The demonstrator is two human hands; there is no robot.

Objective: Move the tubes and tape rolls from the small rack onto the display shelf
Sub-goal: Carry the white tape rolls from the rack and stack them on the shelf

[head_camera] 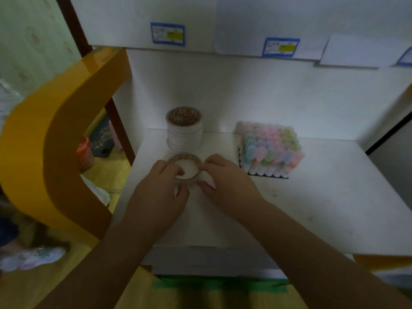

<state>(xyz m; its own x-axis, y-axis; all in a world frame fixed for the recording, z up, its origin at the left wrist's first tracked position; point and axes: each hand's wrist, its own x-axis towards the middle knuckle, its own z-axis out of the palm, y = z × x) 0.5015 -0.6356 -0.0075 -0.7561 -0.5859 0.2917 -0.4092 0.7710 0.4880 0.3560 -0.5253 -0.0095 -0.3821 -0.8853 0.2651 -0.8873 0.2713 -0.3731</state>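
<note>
A tape roll with an orange patterned rim lies flat on the white display shelf. My left hand grips its left side, one finger curled into the core. My right hand pinches its right edge between fingertips and thumb. Directly behind stands a stack of several tape rolls. To the right, a block of pastel-capped tubes stands upright on a black holder, close to my right hand but apart from it.
An orange curved side panel borders the shelf on the left. Blue price labels hang on the shelf edge above. A taped box lies below the shelf front. A shoe shows on the floor at left.
</note>
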